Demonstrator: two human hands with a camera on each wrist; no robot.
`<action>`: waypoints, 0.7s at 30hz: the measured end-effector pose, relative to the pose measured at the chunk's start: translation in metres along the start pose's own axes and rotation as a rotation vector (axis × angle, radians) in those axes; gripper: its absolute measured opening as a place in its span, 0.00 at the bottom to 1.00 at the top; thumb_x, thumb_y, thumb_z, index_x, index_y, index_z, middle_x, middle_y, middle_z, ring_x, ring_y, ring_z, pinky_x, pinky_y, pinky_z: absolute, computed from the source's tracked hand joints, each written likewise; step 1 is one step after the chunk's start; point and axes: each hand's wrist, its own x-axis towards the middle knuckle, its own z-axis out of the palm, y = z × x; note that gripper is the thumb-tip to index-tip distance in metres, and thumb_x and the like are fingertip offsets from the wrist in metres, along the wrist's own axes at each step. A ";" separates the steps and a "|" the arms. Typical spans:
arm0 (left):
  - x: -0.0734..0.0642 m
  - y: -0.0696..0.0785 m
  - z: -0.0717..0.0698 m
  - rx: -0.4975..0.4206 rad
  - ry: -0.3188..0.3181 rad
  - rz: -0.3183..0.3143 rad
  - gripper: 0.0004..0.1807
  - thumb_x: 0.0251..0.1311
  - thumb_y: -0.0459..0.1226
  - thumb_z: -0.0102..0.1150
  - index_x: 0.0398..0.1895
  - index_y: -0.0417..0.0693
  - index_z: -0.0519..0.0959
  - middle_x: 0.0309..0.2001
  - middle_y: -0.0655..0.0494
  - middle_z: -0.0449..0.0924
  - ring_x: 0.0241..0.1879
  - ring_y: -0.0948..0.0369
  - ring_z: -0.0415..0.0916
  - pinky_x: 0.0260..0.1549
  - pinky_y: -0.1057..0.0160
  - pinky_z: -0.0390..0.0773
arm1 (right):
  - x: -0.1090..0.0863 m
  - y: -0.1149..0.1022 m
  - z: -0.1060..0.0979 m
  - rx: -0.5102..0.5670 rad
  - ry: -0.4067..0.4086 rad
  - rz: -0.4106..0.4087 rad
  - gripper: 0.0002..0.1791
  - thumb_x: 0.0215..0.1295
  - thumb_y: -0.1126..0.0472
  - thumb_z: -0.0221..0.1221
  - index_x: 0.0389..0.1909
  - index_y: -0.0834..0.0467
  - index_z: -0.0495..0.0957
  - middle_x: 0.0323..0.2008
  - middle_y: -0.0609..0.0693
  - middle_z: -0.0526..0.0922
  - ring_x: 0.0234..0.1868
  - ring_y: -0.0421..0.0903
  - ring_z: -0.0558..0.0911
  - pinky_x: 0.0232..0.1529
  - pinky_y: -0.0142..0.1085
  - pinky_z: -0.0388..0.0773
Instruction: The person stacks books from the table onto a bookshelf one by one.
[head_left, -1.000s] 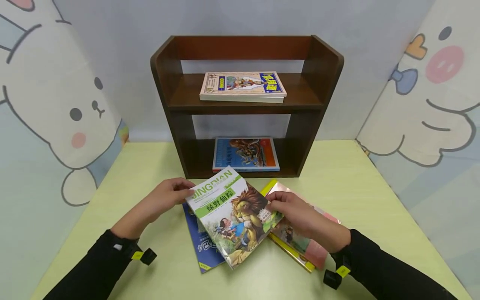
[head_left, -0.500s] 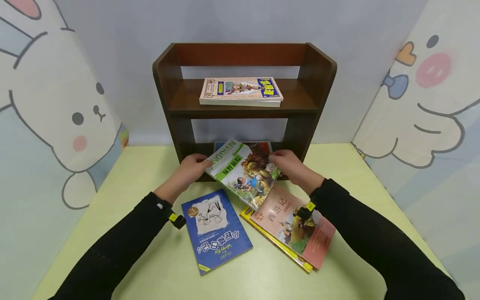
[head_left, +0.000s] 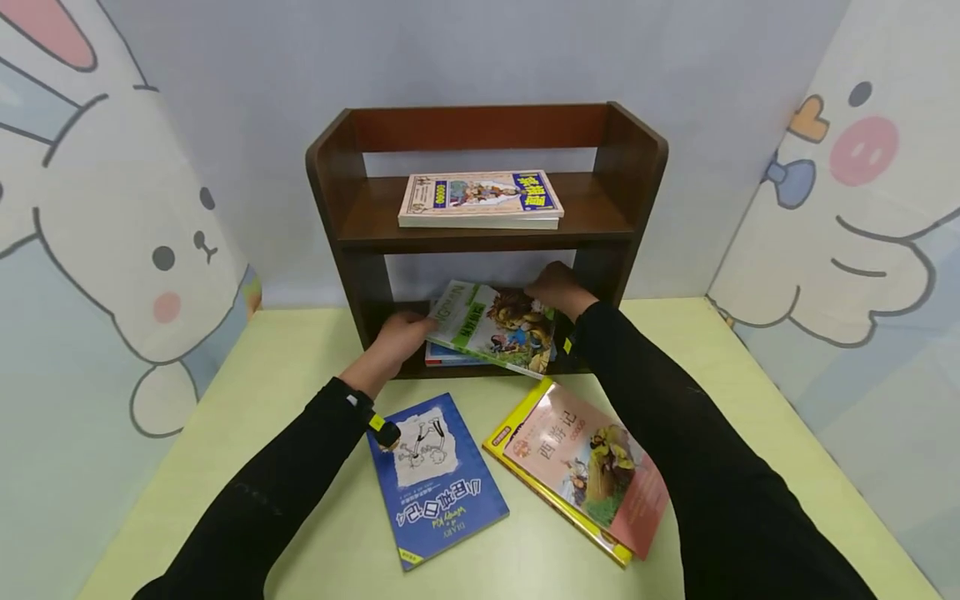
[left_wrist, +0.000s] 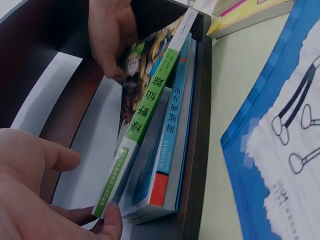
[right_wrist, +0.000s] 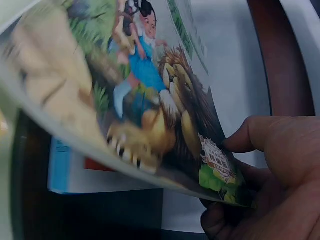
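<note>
A white-and-green picture book with a lion on its cover (head_left: 504, 327) is tilted over the lower shelf of a dark brown bookshelf (head_left: 480, 246). My left hand (head_left: 399, 340) pinches its left corner between thumb and fingers. At the far right corner, my right hand (head_left: 558, 290) grips the same book, thumb on the cover. Beneath it lies a blue book with a red patch on its spine (left_wrist: 172, 115), flat on the lower shelf. In the left wrist view the upper book slants over this one, a gap showing between them.
On the upper shelf sit stacked books with a cream cover (head_left: 480, 198). A blue diary book (head_left: 442, 483) lies on the pale table (head_left: 315, 500) at front left. A pink book (head_left: 585, 467) rests on a yellow one (head_left: 517, 417), partly under the right sleeve.
Both hands have carried the lion book up off the blue diary book and forward into the lower shelf, over the book there. The view has shifted slightly too.
</note>
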 end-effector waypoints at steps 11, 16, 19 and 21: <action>0.001 -0.010 0.012 0.047 -0.006 -0.049 0.31 0.81 0.48 0.57 0.72 0.32 0.77 0.69 0.36 0.78 0.69 0.42 0.75 0.71 0.39 0.73 | 0.029 0.015 0.013 -0.086 0.088 -0.005 0.25 0.85 0.56 0.56 0.22 0.50 0.62 0.21 0.46 0.55 0.28 0.50 0.63 0.44 0.57 0.66; -0.002 -0.014 0.013 0.088 -0.036 -0.075 0.33 0.81 0.50 0.58 0.76 0.35 0.75 0.71 0.37 0.77 0.72 0.41 0.73 0.73 0.38 0.72 | 0.033 0.026 0.019 -0.079 0.134 -0.006 0.26 0.87 0.56 0.51 0.21 0.51 0.60 0.21 0.46 0.55 0.27 0.51 0.60 0.44 0.59 0.65; -0.004 -0.014 0.007 0.098 -0.041 -0.085 0.34 0.81 0.51 0.59 0.78 0.36 0.73 0.73 0.38 0.75 0.75 0.41 0.70 0.75 0.38 0.69 | 0.033 0.026 0.021 -0.041 0.151 -0.028 0.21 0.85 0.57 0.49 0.26 0.54 0.62 0.25 0.49 0.58 0.28 0.52 0.59 0.43 0.58 0.63; -0.005 -0.014 0.002 0.099 -0.031 -0.083 0.35 0.81 0.51 0.59 0.79 0.36 0.72 0.74 0.37 0.74 0.76 0.40 0.69 0.75 0.38 0.69 | 0.030 0.023 0.022 -0.025 0.145 -0.031 0.15 0.84 0.57 0.50 0.36 0.62 0.71 0.31 0.55 0.68 0.34 0.55 0.67 0.45 0.57 0.66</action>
